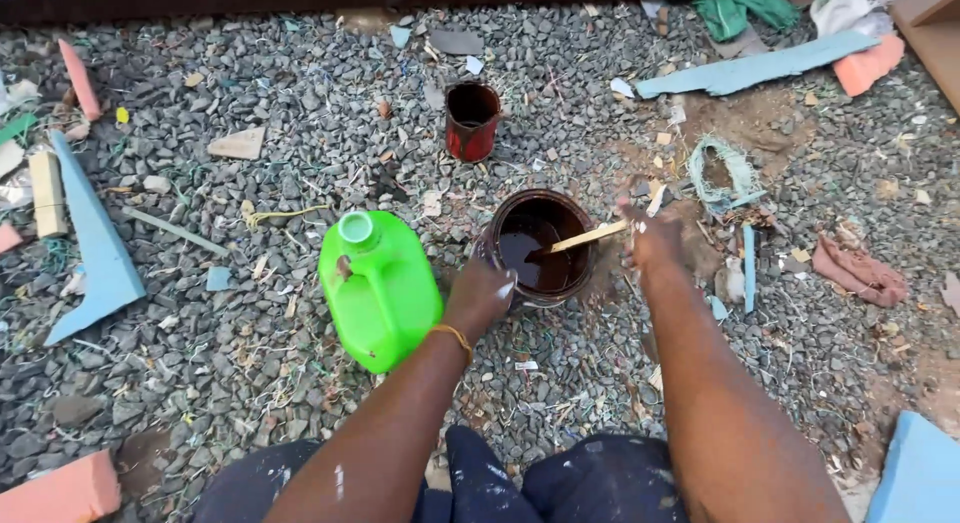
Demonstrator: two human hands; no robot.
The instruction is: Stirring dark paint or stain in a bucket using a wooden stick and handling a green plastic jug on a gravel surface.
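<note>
ground: I'm over grey gravel (250,313) littered with foam offcuts.
left hand (478,295): fingers wrapped on the paint tin (540,245), centre frame.
right hand (652,238): pinching the stir stick (585,239).
beside: green jug (380,288), touching nothing I can see.

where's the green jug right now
In the head view the green jug stands capped on the gravel, left of centre, just left of the left hand and the dark paint can.

Littered grey gravel ground (250,313) in daylight
</note>
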